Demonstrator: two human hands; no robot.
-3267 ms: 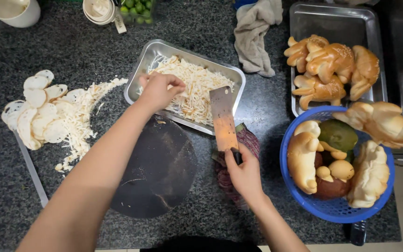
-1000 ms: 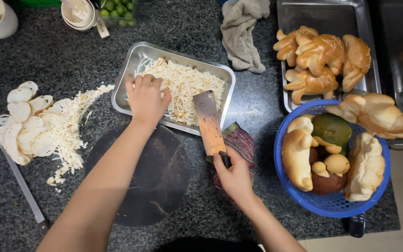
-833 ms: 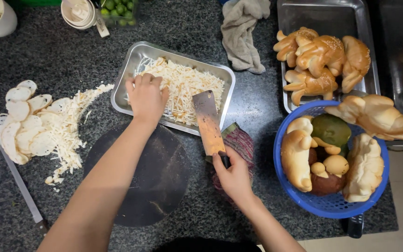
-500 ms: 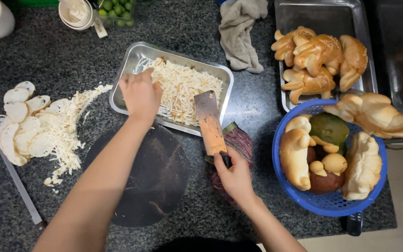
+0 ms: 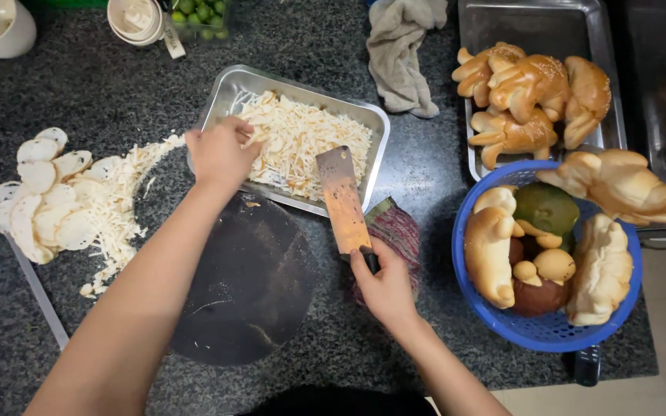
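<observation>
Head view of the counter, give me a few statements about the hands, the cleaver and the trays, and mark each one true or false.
1. The right hand holds the cleaver by its handle. True.
2. The left hand rests on the blue basket. False: it is at the near left edge of the metal tray of shredded food.
3. The cleaver blade points toward that tray. True.
4. The dark round board is piled with sliced rounds. False: it is nearly bare; the pale slices lie on the counter to its left.
5. The blue basket holds bread rolls. True.
</observation>
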